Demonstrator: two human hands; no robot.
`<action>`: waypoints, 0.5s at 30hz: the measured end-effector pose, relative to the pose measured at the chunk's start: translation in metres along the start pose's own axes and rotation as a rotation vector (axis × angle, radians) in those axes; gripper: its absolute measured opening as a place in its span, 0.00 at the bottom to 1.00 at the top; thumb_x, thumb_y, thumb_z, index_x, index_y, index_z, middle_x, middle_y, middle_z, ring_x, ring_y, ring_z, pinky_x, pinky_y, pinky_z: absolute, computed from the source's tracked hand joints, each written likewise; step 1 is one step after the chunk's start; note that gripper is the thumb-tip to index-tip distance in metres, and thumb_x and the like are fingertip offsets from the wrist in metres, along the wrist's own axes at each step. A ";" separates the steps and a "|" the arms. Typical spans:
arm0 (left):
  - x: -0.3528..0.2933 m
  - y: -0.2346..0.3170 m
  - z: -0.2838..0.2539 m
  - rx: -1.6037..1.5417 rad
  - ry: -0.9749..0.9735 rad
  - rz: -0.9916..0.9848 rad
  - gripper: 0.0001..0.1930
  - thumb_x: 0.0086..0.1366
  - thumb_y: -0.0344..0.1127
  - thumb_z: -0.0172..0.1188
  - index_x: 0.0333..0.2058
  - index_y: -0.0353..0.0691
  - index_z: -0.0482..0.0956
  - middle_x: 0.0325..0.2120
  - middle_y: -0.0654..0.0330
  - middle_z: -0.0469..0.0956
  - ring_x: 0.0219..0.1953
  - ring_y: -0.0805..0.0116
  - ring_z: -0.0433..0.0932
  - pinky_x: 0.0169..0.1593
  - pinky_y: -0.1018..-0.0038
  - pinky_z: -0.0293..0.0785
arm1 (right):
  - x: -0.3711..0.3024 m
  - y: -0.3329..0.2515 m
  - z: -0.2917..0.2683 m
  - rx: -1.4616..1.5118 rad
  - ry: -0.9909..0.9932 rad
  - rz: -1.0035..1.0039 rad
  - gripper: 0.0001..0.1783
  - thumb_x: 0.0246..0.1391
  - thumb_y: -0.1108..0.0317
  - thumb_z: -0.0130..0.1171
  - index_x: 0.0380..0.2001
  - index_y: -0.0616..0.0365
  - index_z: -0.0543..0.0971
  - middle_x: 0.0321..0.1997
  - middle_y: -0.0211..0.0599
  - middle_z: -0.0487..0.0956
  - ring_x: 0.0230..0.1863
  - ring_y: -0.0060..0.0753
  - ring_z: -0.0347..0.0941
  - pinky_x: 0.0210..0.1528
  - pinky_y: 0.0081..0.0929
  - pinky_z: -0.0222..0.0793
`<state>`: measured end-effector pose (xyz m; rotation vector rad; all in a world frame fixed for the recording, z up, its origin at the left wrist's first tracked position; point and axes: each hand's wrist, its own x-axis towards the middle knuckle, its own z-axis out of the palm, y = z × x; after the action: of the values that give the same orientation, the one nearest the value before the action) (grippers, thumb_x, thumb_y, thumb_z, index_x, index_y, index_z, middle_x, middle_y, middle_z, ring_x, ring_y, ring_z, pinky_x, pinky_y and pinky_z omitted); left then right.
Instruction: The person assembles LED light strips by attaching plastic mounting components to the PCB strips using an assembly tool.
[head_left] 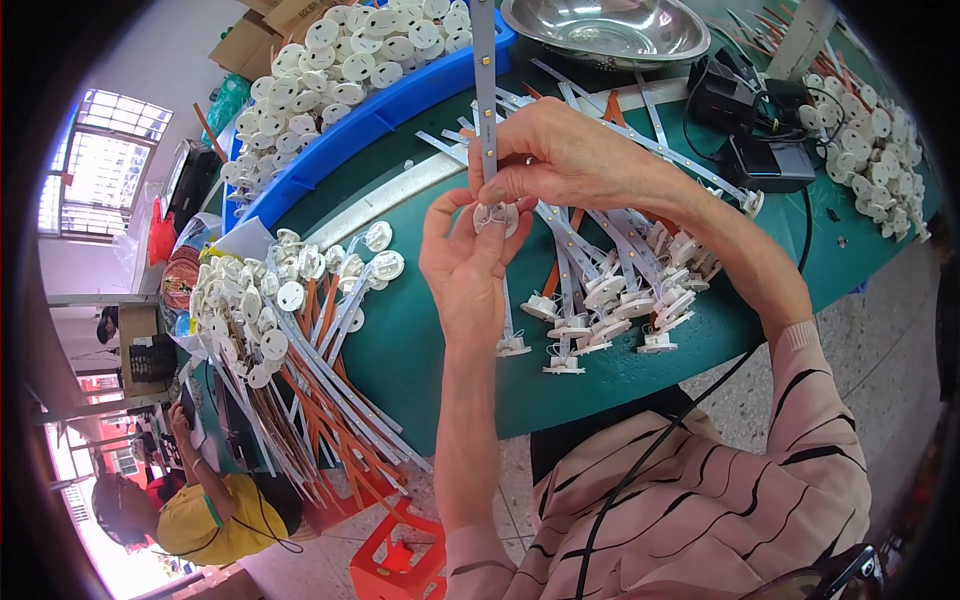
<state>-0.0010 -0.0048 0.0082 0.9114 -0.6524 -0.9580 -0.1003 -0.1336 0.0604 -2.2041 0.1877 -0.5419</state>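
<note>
In front of me, my left hand [463,262] pinches a round white plastic end cap [509,219] between thumb and fingers. Just above it, my right hand [565,150] is closed on the lower end of a narrow LED strip [486,85], which stands upright in the view. Strip end and cap meet at my fingertips; thin wires seem to lie there, but the fingers partly hide the joint. Beside my hands, on the right, lies a fanned pile of LED strips [622,245] with white caps [603,292] wired to their ends.
A blue tray [335,135] heaped with white caps stands back left. Bundled strips [335,400] with caps overhang the green table [410,365]. A metal bowl [610,35], black power adapters [760,160] and loose caps [870,150] sit farther off. A person in yellow [215,520] works at left.
</note>
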 end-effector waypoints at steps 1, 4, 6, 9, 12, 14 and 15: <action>0.000 0.000 0.000 -0.001 0.001 0.001 0.14 0.62 0.23 0.51 0.46 0.32 0.61 0.43 0.50 0.72 0.44 0.59 0.75 0.50 0.67 0.74 | 0.000 0.001 0.000 -0.001 -0.002 -0.001 0.06 0.47 0.72 0.59 0.26 0.66 0.77 0.20 0.34 0.74 0.22 0.23 0.70 0.26 0.23 0.68; 0.001 0.001 0.002 -0.002 -0.002 -0.008 0.18 0.61 0.21 0.51 0.49 0.32 0.61 0.43 0.51 0.72 0.44 0.64 0.75 0.50 0.67 0.75 | 0.000 0.002 0.000 -0.009 0.001 -0.015 0.06 0.47 0.73 0.59 0.26 0.66 0.77 0.20 0.35 0.74 0.23 0.24 0.71 0.27 0.23 0.69; 0.000 0.001 0.004 0.047 0.008 0.017 0.17 0.62 0.24 0.52 0.49 0.30 0.61 0.43 0.51 0.73 0.44 0.61 0.76 0.50 0.68 0.73 | 0.000 0.003 0.000 -0.008 0.005 -0.038 0.06 0.46 0.73 0.60 0.27 0.66 0.78 0.21 0.35 0.75 0.23 0.24 0.72 0.28 0.23 0.69; -0.001 0.000 0.001 0.082 0.019 0.055 0.19 0.61 0.24 0.52 0.50 0.30 0.61 0.43 0.51 0.73 0.44 0.62 0.76 0.49 0.69 0.74 | 0.001 0.002 0.002 -0.016 0.005 -0.043 0.06 0.46 0.73 0.60 0.27 0.65 0.78 0.22 0.37 0.77 0.25 0.24 0.73 0.28 0.22 0.69; -0.002 -0.002 0.000 0.090 0.021 0.083 0.20 0.61 0.24 0.53 0.51 0.30 0.61 0.43 0.51 0.73 0.44 0.64 0.75 0.48 0.69 0.75 | 0.001 0.001 0.002 -0.022 -0.010 -0.044 0.06 0.46 0.73 0.61 0.28 0.64 0.78 0.21 0.37 0.78 0.24 0.24 0.74 0.28 0.22 0.69; -0.001 -0.002 0.001 0.094 0.029 0.087 0.21 0.61 0.23 0.53 0.52 0.30 0.61 0.43 0.51 0.73 0.43 0.64 0.76 0.48 0.68 0.75 | 0.000 0.002 0.002 -0.020 0.000 -0.055 0.05 0.46 0.73 0.60 0.27 0.64 0.78 0.21 0.37 0.78 0.24 0.24 0.75 0.28 0.22 0.69; -0.001 -0.002 0.000 0.104 0.044 0.087 0.21 0.61 0.22 0.52 0.52 0.30 0.61 0.43 0.50 0.73 0.43 0.64 0.76 0.49 0.67 0.75 | 0.001 0.002 0.004 -0.008 0.008 -0.066 0.05 0.46 0.73 0.60 0.27 0.64 0.78 0.21 0.37 0.78 0.24 0.24 0.75 0.28 0.22 0.69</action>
<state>-0.0019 -0.0041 0.0065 0.9849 -0.7040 -0.8304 -0.0982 -0.1324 0.0574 -2.2230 0.1223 -0.5868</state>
